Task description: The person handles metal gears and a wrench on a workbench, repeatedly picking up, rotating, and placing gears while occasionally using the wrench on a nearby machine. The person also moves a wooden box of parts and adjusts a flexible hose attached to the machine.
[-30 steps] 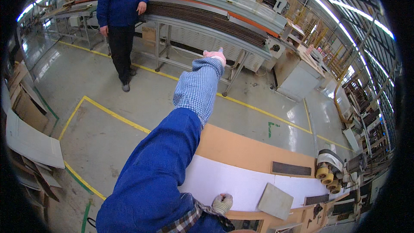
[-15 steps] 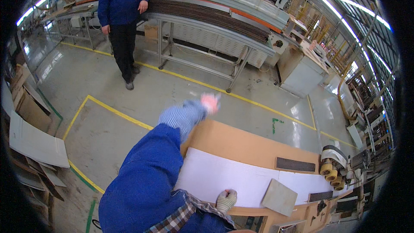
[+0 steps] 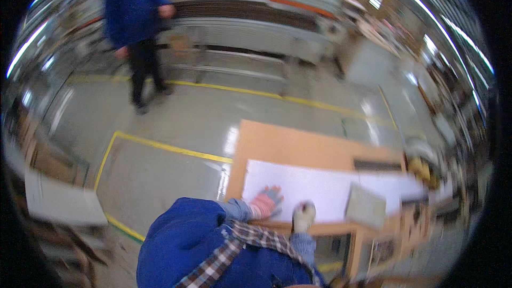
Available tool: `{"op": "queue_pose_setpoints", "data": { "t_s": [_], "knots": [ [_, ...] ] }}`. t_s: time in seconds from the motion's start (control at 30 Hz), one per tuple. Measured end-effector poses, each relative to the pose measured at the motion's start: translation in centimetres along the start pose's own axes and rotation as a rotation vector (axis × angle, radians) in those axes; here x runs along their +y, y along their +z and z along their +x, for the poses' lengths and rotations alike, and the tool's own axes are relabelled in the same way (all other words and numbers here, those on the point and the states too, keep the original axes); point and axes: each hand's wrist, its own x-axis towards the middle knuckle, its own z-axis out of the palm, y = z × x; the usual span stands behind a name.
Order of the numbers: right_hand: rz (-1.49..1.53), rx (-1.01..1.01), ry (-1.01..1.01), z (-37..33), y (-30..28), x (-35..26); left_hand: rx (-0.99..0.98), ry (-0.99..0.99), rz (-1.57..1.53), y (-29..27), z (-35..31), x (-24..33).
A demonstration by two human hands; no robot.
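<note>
A white sheet (image 3: pixel 330 186) lies along the wooden workbench (image 3: pixel 298 141) in front of me. My left hand (image 3: pixel 265 202), in a pink and grey glove, rests near the sheet's left end with its fingers spread. Close beside it, at the near edge of the sheet, is my right hand (image 3: pixel 304 216) in a pale glove. Its fingers are curled closed, and what they may hold is hidden. Right of that hand a grey square board (image 3: pixel 366 206) lies across the sheet.
A dark strip (image 3: pixel 376 165) lies on the bench's far side, near a machine with yellow rollers (image 3: pixel 420 170). A co-worker (image 3: pixel 132 13) in blue stands beyond the yellow floor line, by a long machine (image 3: pixel 240 26). Boards (image 3: pixel 64 197) are stacked at left.
My left hand has come back from far out over the floor and is now on the sheet. The view has shifted, and the co-worker's hand is raised a little.
</note>
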Motion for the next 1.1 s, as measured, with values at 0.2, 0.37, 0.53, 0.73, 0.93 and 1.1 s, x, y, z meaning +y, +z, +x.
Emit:
{"op": "queue_pose_setpoints", "data": {
  "t_s": [0.2, 0.37, 0.53, 0.73, 0.93, 1.1],
  "knots": [
    [0.597, 0.161, 0.251, -3.2, 0.9, 1.7, 0.121, -0.001, 0.018, -1.0, -0.9, 0.7],
    [0.321, 0.138, 0.381, -14.3, -0.1, 4.4, 0.092, -0.051, 0.022, -1.3, -1.7, 0.9],
    [0.177, 0.121, 0.769, -23.8, -1.9, 6.8, 0.105, -0.023, 0.027, -1.2, -1.1, 0.8],
    [0.054, 0.02, 0.937, -33.3, -2.0, 8.5, 0.134, 0.01, 0.084, -1.1, -1.0, 0.7],
    [0.418, -0.149, 1.175, -36.1, -1.8, 13.0, 0.153, 0.012, 0.089, -0.5, -1.2, 0.2],
    [0.209, -0.217, 0.778, -35.2, -8.4, 16.2, 0.178, 0.016, 0.155, 0.4, -0.9, -0.4]
  ]
}}
